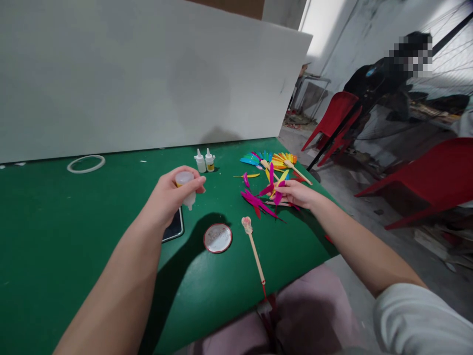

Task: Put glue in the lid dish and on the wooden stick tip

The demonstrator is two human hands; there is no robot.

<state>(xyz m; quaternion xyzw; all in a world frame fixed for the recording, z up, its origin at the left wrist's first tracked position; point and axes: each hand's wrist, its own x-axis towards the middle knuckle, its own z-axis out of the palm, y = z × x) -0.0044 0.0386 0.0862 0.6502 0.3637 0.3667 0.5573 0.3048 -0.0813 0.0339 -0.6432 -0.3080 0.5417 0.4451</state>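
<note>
My left hand (170, 192) is wrapped round a small white glue bottle (184, 177), nozzle pointing down over the green table. Feathers in magenta and yellow surround my right hand (297, 193), whose fingers pinch a magenta feather (280, 196). More magenta feathers (254, 201) lie loose just left of that hand. In front, a wooden stick with a red tassel (255, 254) rests on the table, its wide end smeared with something pale. Beside it is a round white lid (218, 238) with a red rim and stains inside.
Two small glue bottles (205, 161) stand near the white board (158, 79). Feather fans on sticks (283, 161) lie at the back right. A phone (173, 228) sits under my left hand, a white ring (86, 164) far left. Red chairs (334, 116) and another person (382, 81) are beyond.
</note>
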